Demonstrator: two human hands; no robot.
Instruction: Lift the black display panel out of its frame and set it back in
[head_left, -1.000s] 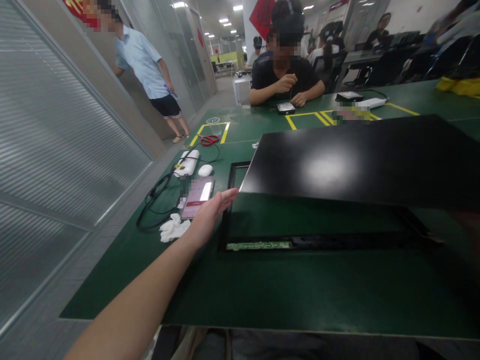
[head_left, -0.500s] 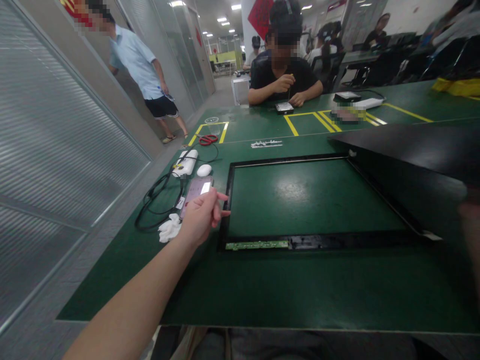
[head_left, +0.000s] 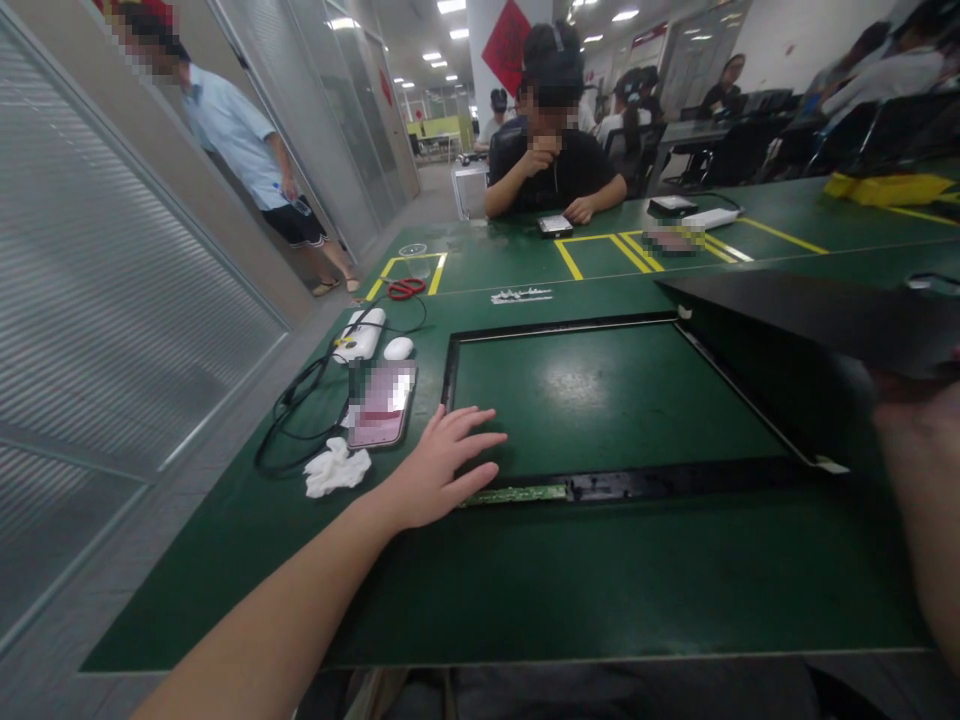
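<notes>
A thin black rectangular frame lies flat on the green table, with a green circuit strip along its near edge. My left hand rests open, fingers spread, on the frame's near left corner. A large black panel is held up at the right, clear of the frame. My right hand is beneath the panel's near edge at the far right; it is blurred and its fingers are hidden.
A phone, a crumpled white cloth, a white mouse, a white adapter with black cable and red scissors lie left of the frame. A person in black sits across the table. Another stands by the glass wall at left.
The black panel swung off the frame to the right, uncovering it. My left hand let go of the panel's corner, dropped and now lies spread on the frame's near left corner.
</notes>
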